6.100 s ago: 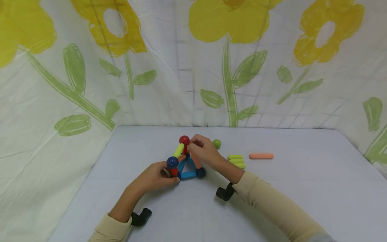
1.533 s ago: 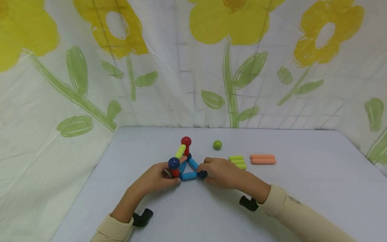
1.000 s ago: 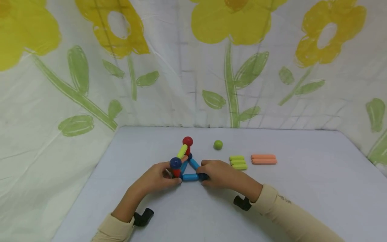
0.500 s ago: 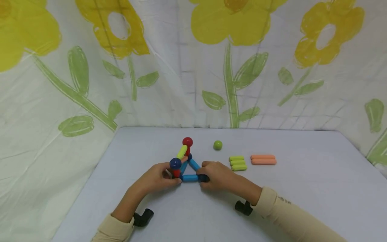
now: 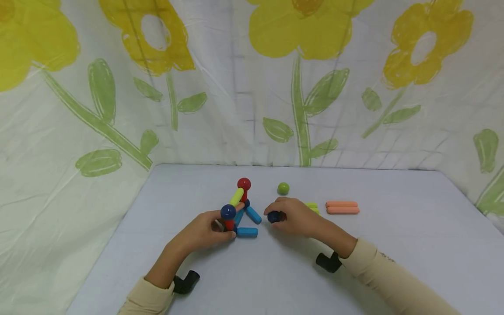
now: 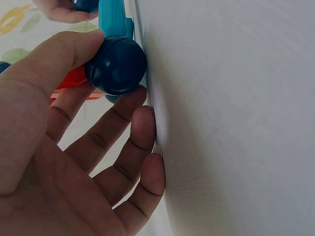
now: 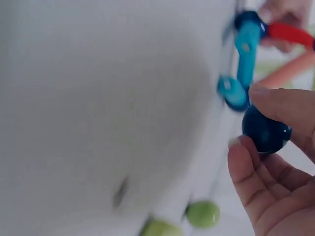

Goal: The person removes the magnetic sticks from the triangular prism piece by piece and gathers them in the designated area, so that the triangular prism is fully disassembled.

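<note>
My left hand (image 5: pixel 206 229) steadies a build of magnetic rods and balls, thumb and fingers pinching a dark blue corner ball (image 6: pixel 118 66) low on it. Red rods (image 5: pixel 229 225) rise to an upper dark blue ball (image 5: pixel 228 212) and a red ball (image 5: pixel 244 184), with a yellow-green rod (image 5: pixel 236 197) across their tops. Two light blue rods, a front rod (image 5: pixel 247 232) and a rear rod (image 5: pixel 253 215), stick out with free right ends. My right hand (image 5: pixel 297 217) pinches a loose dark blue ball (image 7: pixel 266 130) just right of those ends.
Two salmon rods (image 5: pixel 342 207) lie side by side at the right. Behind my right hand are yellow-green rods (image 5: pixel 312 205), partly covered by it. A green ball (image 5: pixel 283 188) sits farther back. A flower-printed cloth (image 5: pixel 220 131) hangs behind the table.
The right hand has pulled the dark blue ball off the light blue rods, rightward and back. A salmon rod once on the build lies beside the other one. The left hand keeps its place.
</note>
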{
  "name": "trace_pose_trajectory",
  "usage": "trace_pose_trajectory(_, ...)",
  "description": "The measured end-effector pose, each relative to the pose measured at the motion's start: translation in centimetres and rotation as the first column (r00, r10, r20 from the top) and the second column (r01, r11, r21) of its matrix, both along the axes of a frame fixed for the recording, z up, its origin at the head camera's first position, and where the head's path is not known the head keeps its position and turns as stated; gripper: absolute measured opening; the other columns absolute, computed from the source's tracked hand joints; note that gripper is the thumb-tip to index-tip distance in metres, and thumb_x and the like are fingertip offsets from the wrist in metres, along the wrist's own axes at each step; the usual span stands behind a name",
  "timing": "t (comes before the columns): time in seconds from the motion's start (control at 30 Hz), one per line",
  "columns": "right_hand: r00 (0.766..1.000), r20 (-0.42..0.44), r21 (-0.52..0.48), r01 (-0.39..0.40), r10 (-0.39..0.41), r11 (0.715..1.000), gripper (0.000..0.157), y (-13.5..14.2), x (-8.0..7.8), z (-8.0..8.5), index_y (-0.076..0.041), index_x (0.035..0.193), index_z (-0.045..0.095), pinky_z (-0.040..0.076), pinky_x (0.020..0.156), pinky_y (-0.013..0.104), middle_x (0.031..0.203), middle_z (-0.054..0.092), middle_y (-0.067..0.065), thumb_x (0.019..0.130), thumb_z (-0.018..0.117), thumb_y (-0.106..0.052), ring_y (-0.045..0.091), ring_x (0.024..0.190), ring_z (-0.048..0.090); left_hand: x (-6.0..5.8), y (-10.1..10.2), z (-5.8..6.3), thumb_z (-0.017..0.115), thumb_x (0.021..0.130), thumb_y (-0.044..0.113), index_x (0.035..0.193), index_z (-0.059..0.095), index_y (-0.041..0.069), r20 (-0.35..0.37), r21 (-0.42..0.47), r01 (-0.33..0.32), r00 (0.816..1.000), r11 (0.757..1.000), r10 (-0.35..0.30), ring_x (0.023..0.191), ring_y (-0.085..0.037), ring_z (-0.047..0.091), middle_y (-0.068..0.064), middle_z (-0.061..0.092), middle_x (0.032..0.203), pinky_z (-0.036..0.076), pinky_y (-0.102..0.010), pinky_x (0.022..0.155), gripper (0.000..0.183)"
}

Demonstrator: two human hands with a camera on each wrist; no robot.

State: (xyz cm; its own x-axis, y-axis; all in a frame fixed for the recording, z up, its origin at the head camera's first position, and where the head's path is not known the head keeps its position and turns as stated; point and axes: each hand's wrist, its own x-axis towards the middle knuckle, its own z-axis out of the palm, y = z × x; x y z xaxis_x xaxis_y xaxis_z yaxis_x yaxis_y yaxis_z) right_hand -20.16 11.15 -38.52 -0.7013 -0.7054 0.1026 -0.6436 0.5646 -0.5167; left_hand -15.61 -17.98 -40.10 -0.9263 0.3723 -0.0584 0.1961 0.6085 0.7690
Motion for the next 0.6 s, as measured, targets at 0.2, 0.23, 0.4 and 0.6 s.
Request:
trace_pose_trajectory(0.2, 0.994, 0.06, -0.107, 0.096, -0.09, 0.99, 0.035, 2.7, -1.6, 1.2, -0.003, 0.118, 0.065, 0.054, 0.075, 0.028, 0.111, 0.064, 0.007, 0.086, 0.078, -0.003, 0.014, 0.085, 0.063, 0.0, 0.0, 0.0, 0.081, 0.085, 0.023, 0.104, 0.068, 0.012, 0.003, 0.007, 0.007, 1.0, 1.0, -0.008, 0.078, -0.019, 0.059, 0.001, 0.063, 0.086, 0.052, -0.034, 0.068, 0.025)
trace_pose_trajectory(0.23, 0.993, 0.067, -0.117, 0.105, -0.098, 0.988, 0.035, 3.1, -1.9, 1.5, -0.003, 0.118, 0.064, 0.055, 0.075, 0.029, 0.112, 0.064, 0.009, 0.086, 0.077, -0.002, 0.015, 0.085, 0.064, 0.0, 0.0, 0.0, 0.081, 0.085, 0.023, 0.104, 0.068, 0.012, 0.002, 0.01, 0.009, 1.0, 1.0, -0.009, 0.078, -0.019, 0.059, 0.0, 0.063, 0.086, 0.052, -0.034, 0.068, 0.025)
trace_pose_trajectory(0.4, 0.985, 0.081, -0.125, 0.159, -0.15, 0.979, 0.032, 4.9, -3.3, 2.0, -0.003, 0.116, 0.063, 0.055, 0.077, 0.034, 0.111, 0.067, 0.009, 0.087, 0.076, -0.002, 0.021, 0.094, 0.067, 0.0, 0.0, 0.0, 0.081, 0.085, 0.023, 0.104, 0.068, 0.012, 0.0, 0.008, 0.009, 1.0, 1.0, -0.009, 0.079, -0.019, 0.059, 0.001, 0.063, 0.087, 0.052, -0.034, 0.069, 0.026)
trace_pose_trajectory(0.6, 0.967, 0.047, -0.045, 0.252, -0.25, 0.967, 0.032, 6.1, -5.0, 1.7, -0.002, 0.115, 0.061, 0.053, 0.082, 0.042, 0.107, 0.069, 0.012, 0.087, 0.076, -0.004, 0.028, 0.098, 0.066, 0.0, -0.1, -0.1, 0.081, 0.085, 0.023, 0.102, 0.068, 0.012, 0.008, 0.014, 0.006, 1.0, 1.0, -0.006, 0.08, -0.019, 0.059, 0.0, 0.064, 0.088, 0.052, -0.035, 0.07, 0.025)
